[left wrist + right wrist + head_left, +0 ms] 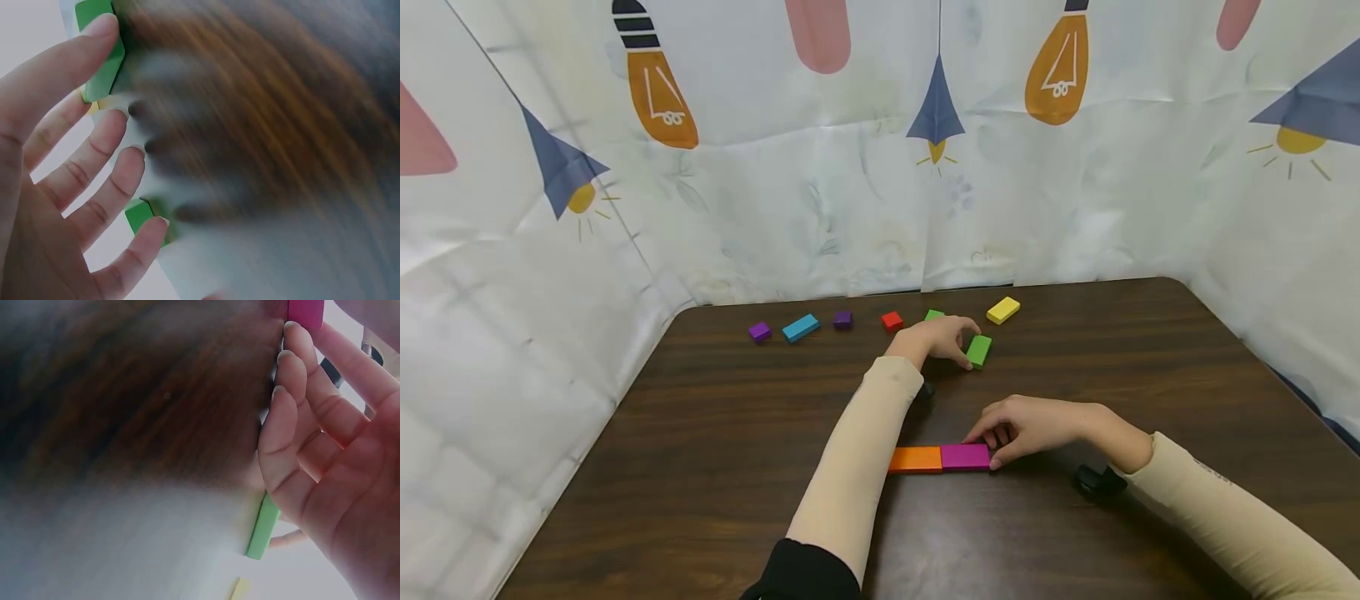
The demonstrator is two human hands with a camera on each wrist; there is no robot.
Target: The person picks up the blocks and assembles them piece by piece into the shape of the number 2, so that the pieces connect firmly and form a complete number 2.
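My left hand (pixel 936 337) reaches across to a green block (pixel 978 352) on the table. Its thumb and index finger pinch that block (pixel 106 72) in the left wrist view, while the other fingers spread loosely. A second green block (pixel 934 315) is partly hidden behind this hand. Nearer the front, my right hand (pixel 1037 429) holds a magenta block (pixel 966 457) between thumb and index finger at its right end. This block lies end to end with an orange block (pixel 917 460), whose left part the left sleeve may cover. In the right wrist view the magenta block (pixel 305 312) shows at the top.
Along the back of the dark wooden table (pixel 715 467) lie a purple block (pixel 760 332), a blue block (pixel 801 327), a dark purple block (pixel 843 320), a red block (pixel 892 322) and a yellow block (pixel 1003 311). A patterned white curtain (pixel 850 208) surrounds the table behind and beside.
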